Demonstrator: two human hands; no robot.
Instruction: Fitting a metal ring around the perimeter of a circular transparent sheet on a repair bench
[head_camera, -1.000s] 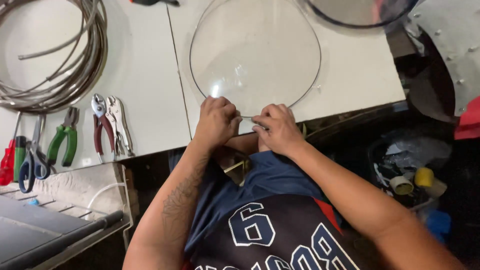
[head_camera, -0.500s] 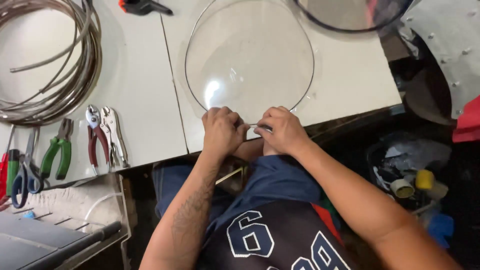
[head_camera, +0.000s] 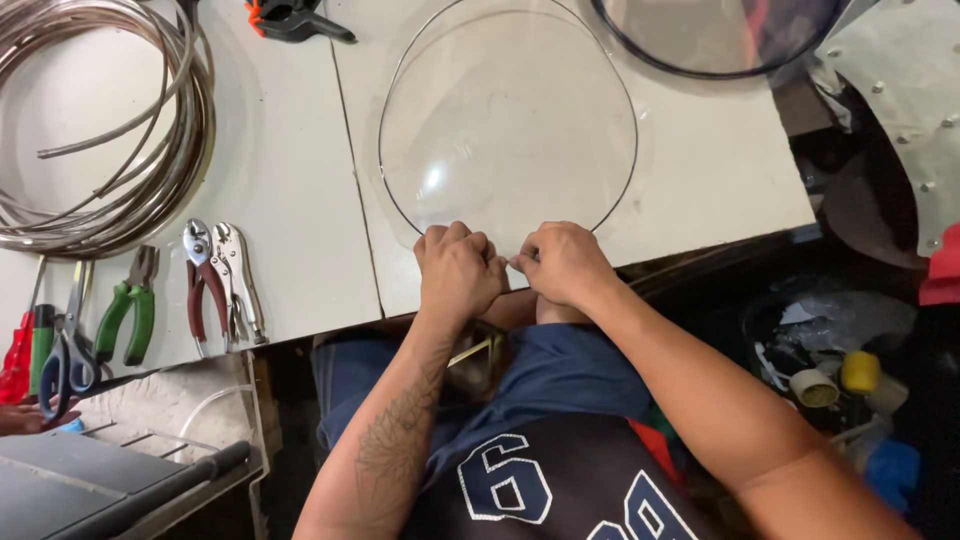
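Clear visor (head_camera: 505, 130) lies flat, near edge pinched under both hands' fingers (head_camera: 478, 245)

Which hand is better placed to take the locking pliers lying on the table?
The left hand: the locking pliers lie on its side of the table, while the right hand would have to cross over.

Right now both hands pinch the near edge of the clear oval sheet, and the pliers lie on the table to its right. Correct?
Not quite. In the head view both hands, left hand and right hand, do pinch the clear oval sheet at its near edge, but the pliers lie to its left.
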